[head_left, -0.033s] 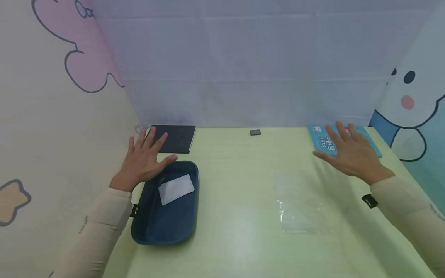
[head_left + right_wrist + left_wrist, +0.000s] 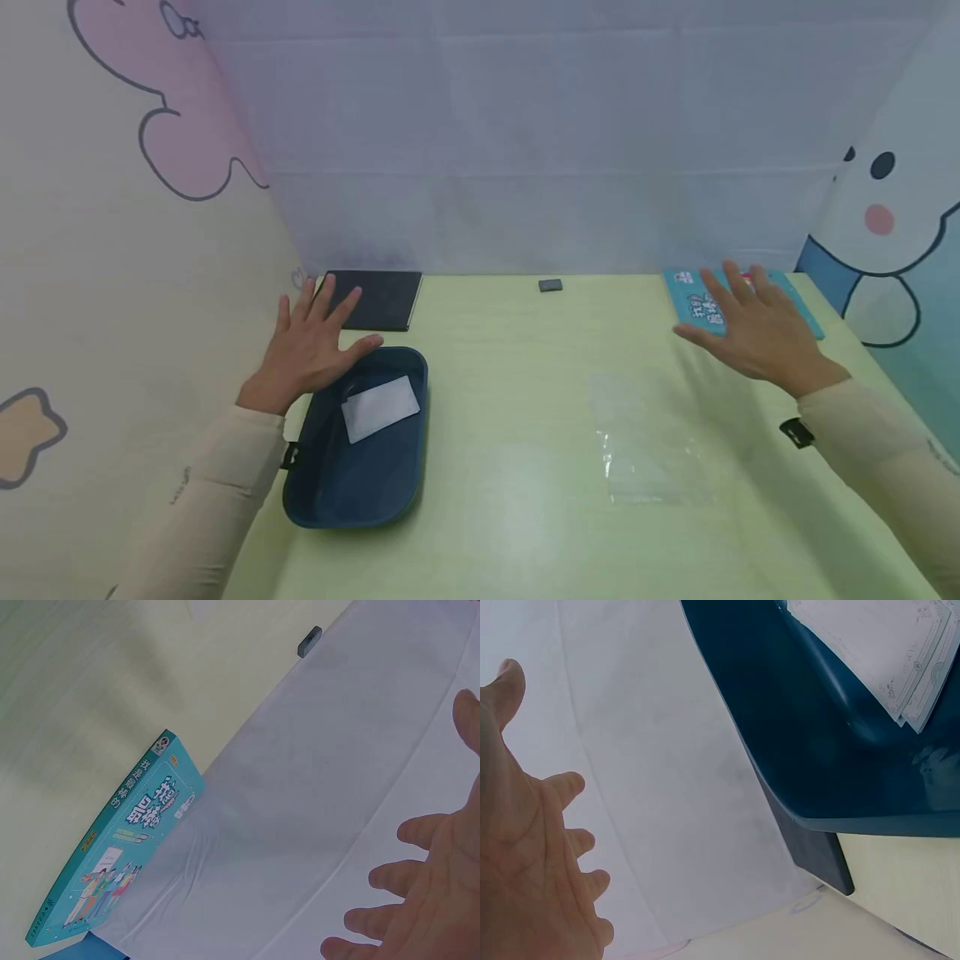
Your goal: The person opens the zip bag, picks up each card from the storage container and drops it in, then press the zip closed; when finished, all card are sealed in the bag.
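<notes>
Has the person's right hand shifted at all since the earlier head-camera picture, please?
No. The right hand hovers open over the near edge of the teal book, in the same place relative to it as before.

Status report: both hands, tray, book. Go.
Left hand open, above blue tray rim. Right hand open, over teal book. White card in tray. Nothing in the way.

Teal book [image 2: 693, 302] flat, table's far-right corner
</notes>
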Demonstrator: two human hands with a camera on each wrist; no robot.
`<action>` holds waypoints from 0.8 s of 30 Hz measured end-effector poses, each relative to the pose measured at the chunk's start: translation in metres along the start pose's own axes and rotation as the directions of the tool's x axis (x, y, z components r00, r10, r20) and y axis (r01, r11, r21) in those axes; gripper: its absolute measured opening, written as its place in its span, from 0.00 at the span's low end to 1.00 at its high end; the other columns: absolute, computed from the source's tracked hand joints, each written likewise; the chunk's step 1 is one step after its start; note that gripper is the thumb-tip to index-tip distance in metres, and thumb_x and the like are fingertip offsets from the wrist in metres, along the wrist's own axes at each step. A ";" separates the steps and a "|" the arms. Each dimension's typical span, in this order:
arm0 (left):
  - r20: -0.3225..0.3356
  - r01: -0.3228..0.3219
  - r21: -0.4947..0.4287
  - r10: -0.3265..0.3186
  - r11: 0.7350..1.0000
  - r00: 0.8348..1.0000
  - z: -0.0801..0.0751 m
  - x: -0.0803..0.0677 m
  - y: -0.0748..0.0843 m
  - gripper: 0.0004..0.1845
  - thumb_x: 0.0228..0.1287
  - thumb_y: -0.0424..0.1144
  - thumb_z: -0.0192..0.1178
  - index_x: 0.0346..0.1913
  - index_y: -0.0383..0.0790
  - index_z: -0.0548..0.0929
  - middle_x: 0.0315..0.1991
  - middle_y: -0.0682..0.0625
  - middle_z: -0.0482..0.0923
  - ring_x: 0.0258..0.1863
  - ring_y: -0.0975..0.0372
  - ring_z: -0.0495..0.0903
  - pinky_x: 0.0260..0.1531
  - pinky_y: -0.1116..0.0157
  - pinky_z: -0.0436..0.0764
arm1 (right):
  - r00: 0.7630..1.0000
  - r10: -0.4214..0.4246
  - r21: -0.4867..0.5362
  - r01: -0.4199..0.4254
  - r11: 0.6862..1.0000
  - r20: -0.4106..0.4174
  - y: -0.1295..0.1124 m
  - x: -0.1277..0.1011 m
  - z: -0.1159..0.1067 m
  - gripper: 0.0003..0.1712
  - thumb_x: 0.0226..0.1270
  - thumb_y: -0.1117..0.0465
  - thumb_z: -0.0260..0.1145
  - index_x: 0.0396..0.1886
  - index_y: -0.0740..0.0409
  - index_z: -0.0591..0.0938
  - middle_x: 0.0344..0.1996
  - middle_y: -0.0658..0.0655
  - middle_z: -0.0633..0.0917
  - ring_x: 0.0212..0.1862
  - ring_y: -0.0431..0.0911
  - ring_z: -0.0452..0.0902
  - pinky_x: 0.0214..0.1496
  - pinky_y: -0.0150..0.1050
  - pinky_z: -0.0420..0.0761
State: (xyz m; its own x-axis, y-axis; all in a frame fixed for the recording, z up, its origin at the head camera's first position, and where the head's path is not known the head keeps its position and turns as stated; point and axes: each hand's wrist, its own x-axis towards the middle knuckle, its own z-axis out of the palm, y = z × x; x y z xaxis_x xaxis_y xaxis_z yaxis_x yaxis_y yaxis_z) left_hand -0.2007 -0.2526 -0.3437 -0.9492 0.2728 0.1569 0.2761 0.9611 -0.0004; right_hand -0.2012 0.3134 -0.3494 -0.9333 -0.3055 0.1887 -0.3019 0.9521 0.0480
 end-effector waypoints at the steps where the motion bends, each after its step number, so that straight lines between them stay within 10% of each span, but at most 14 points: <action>1: 0.001 0.001 -0.001 -0.001 1.000 1.000 0.000 0.000 0.000 0.46 0.55 0.72 0.38 0.70 0.46 0.50 0.70 0.41 0.35 0.66 0.53 0.23 0.57 0.41 0.32 | 1.000 0.004 0.004 -0.004 1.000 0.006 -0.001 0.000 0.000 0.53 0.57 0.31 0.50 0.70 0.60 0.46 0.66 0.72 0.46 0.64 0.69 0.38 0.55 0.63 0.48; 19: 0.015 0.010 -0.001 -0.010 1.000 1.000 0.002 -0.001 -0.002 0.46 0.55 0.72 0.39 0.70 0.47 0.49 0.70 0.41 0.36 0.67 0.51 0.27 0.57 0.41 0.33 | 1.000 -0.005 0.062 0.004 0.998 0.007 -0.015 -0.005 -0.002 0.52 0.57 0.31 0.50 0.71 0.53 0.42 0.68 0.67 0.42 0.66 0.63 0.26 0.59 0.63 0.39; 24: 0.022 0.009 -0.023 -0.008 1.000 1.000 0.003 -0.003 0.003 0.47 0.53 0.73 0.39 0.70 0.47 0.50 0.70 0.41 0.38 0.68 0.49 0.33 0.57 0.41 0.35 | 0.997 -0.064 0.063 0.061 0.996 0.041 -0.031 -0.015 -0.002 0.50 0.52 0.29 0.54 0.68 0.54 0.58 0.65 0.66 0.58 0.65 0.65 0.45 0.57 0.63 0.52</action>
State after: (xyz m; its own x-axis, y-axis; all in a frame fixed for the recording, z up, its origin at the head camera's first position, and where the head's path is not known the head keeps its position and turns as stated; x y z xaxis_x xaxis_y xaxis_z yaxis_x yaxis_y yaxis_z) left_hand -0.1979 -0.2501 -0.3473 -0.9546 0.2656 0.1350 0.2711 0.9623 0.0233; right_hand -0.1774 0.2886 -0.3515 -0.9193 -0.3659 0.1449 -0.3701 0.9290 -0.0022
